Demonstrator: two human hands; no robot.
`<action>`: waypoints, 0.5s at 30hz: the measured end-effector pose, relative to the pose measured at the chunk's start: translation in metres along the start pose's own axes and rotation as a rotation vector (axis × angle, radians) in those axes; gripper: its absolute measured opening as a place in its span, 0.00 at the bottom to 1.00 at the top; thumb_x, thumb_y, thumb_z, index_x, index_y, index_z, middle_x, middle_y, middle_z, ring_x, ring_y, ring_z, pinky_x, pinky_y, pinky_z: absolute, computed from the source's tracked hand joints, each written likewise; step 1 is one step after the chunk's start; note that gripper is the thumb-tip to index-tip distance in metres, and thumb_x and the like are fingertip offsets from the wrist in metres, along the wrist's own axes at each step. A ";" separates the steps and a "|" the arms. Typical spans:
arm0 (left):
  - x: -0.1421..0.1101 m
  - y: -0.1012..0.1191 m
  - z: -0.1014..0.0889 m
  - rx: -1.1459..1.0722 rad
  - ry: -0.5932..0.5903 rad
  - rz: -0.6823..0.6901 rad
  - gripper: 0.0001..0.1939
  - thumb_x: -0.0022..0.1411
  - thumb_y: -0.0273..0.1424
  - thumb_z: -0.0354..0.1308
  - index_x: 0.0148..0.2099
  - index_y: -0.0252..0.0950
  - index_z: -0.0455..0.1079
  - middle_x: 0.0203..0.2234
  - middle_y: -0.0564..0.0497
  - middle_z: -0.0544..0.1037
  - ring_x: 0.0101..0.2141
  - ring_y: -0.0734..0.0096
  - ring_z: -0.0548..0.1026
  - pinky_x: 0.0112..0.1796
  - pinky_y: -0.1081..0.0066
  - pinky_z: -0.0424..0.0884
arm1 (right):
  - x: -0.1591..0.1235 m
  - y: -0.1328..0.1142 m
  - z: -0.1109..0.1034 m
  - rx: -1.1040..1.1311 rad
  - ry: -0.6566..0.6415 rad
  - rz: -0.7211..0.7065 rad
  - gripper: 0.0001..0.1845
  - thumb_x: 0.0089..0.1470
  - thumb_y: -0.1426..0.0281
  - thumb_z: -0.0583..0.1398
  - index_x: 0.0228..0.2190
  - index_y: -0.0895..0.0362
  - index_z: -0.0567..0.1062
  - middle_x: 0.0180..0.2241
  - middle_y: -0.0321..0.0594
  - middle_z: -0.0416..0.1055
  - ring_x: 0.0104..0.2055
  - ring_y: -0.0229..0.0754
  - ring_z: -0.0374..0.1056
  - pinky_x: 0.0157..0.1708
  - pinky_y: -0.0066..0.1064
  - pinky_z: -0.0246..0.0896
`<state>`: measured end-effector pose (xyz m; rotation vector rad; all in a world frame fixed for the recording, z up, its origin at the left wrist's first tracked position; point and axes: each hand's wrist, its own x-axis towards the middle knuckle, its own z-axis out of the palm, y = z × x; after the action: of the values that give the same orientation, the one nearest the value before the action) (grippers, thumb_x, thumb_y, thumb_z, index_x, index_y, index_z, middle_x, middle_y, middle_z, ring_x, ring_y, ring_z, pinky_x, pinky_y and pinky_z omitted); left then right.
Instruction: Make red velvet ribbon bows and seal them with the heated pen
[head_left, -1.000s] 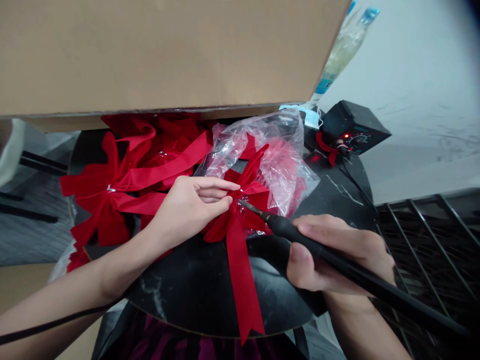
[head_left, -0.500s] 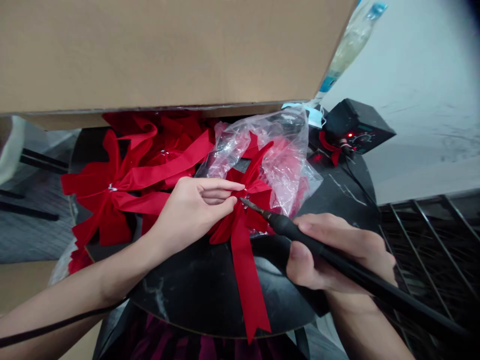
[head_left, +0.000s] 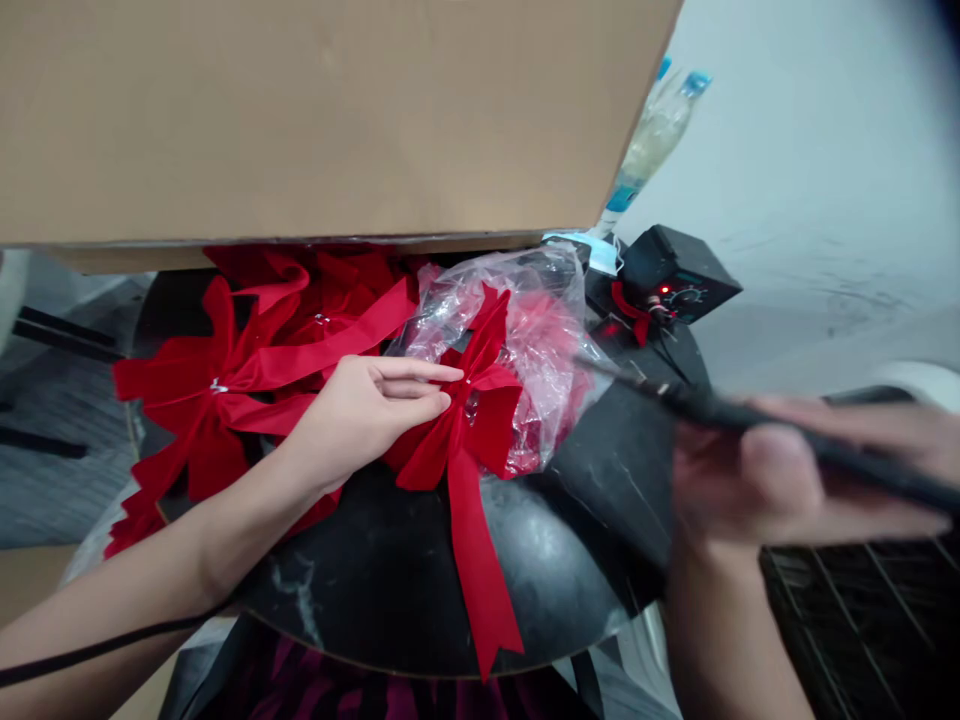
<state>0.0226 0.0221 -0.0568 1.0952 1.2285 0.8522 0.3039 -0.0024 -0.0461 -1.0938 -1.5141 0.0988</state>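
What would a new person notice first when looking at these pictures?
The red bows stand out most: one bow lies at the centre under the left hand, against a clear plastic bag, and another bow lies further left on a round black table. On the right, the right hand holds a blurred black soldering iron. A large cardboard sheet fills the top of the view.

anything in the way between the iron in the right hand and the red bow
Nothing solid stands there. The soldering iron in the right hand is off to the right of the red bow; only the clear plastic bag lies across the gap, its edge near the iron's tip. The left hand is on the bow's other side.
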 end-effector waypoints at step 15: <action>-0.027 0.019 -0.014 -0.273 -0.155 -0.057 0.15 0.54 0.29 0.74 0.46 0.40 0.83 0.34 0.49 0.87 0.36 0.73 0.84 0.42 0.79 0.77 | 0.082 0.137 0.048 0.062 0.150 0.375 0.12 0.58 0.63 0.63 0.30 0.50 0.65 0.22 0.32 0.73 0.19 0.36 0.67 0.16 0.28 0.59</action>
<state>0.0058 0.0044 -0.0310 0.8841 0.9783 0.8471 0.3537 0.1519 -0.0838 -1.2951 -1.1525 0.3130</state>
